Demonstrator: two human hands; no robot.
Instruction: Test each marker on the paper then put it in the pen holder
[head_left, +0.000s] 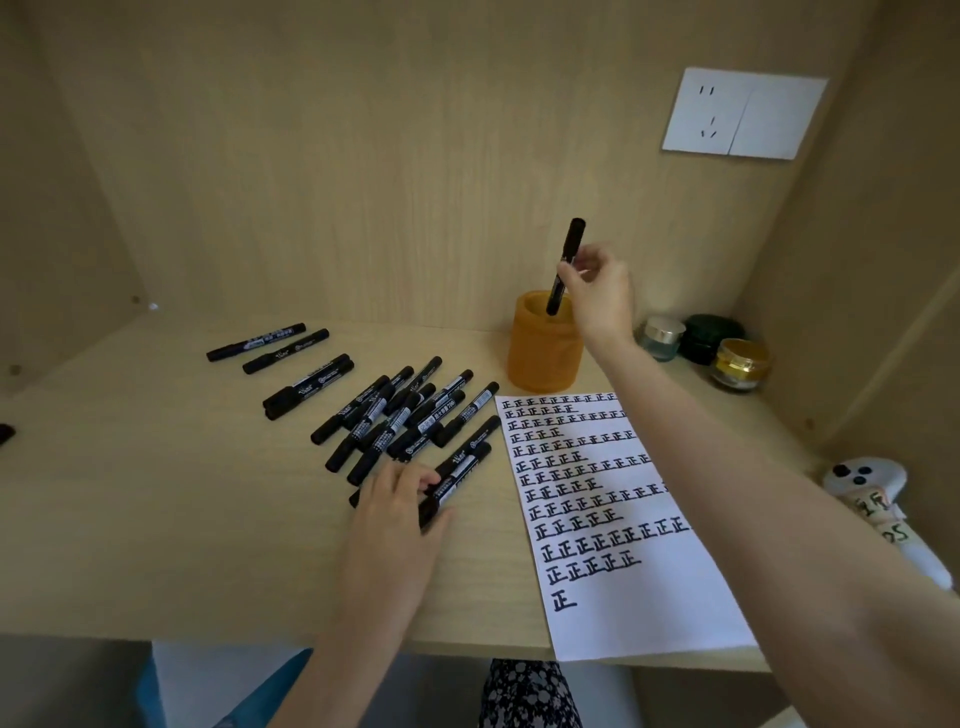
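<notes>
Fingers of the right hand (597, 299) are pinching a slim black plastic marker (573, 241) around its middle, so this hand is grasping the marker. The marker is standing almost upright, its top leaning a little to the right. Its lower end is showing in the open mouth of a round orange pen holder (544, 353), which is standing at the back of a light wooden desk (156, 519). I cannot tell if that end is touching the inside.

The left hand (395, 506) is lying palm down nearer to the front edge. Its fingers and thumb are curling around another black marker (462, 473), which is lying flat on the desk. This one is lying at the near end of a loose heap of black markers with white labels (410, 415). The heap is lying to the left of the pen holder, with many markers crossing each other.

A white sheet of paper (639, 597) is lying just right of the heap and just in front of the pen holder, and rows of black hand-written characters are covering most of it. The right forearm is crossing above its far corner.

Three small jars are standing near the back right corner: a clear glass jar with a silver lid (661, 338), a dark green jar (709, 338) and a jar with a gold lid (740, 364). A white wall socket (743, 114) is sitting on the wooden back panel.
</notes>
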